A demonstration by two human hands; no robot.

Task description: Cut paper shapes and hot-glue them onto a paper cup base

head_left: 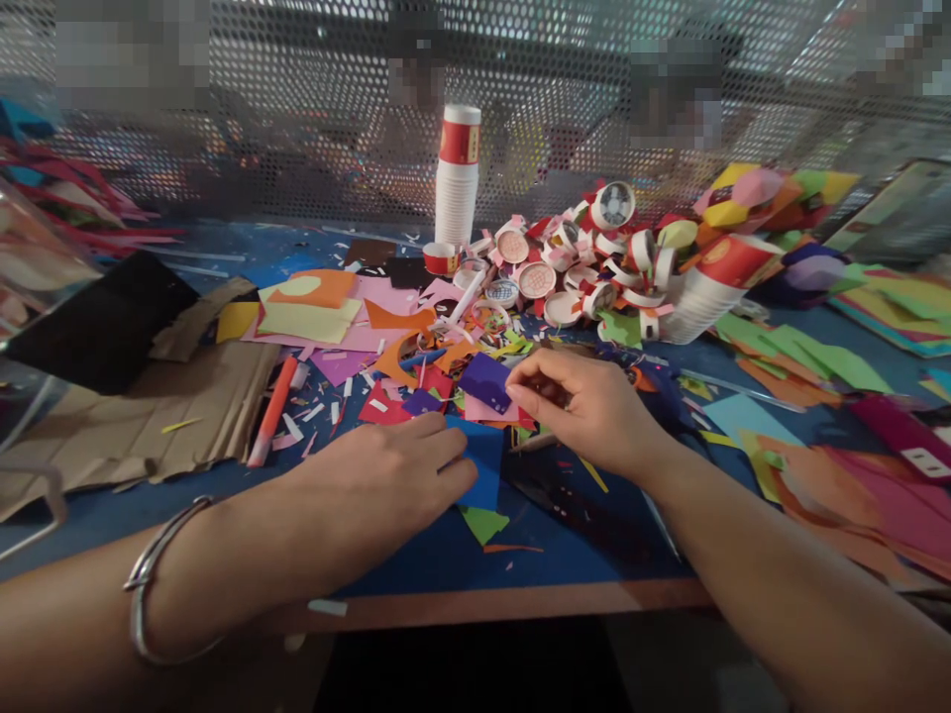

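A small piece of purple paper [486, 383] is pinched at its right edge between the thumb and fingers of my right hand [586, 401], just above the scraps. My left hand [393, 470] is closed, its fingers curled against a blue piece of paper [482, 460] low over the table; the fingertips are partly hidden. Pink paper [490, 408] shows beneath the purple piece. Around both hands lie red paper [386, 404], cut orange paper [401, 356] and many small clippings. A green scrap [484, 523] lies nearer the table's front edge.
Stacked paper cups [457, 188] stand at the back, and another cup stack [705, 297] leans at right beside a heap of cut cup pieces [565, 267]. Corrugated cardboard [163, 421] and an orange marker-like stick [272, 411] lie left. Behind rises a perforated metal panel [297, 129].
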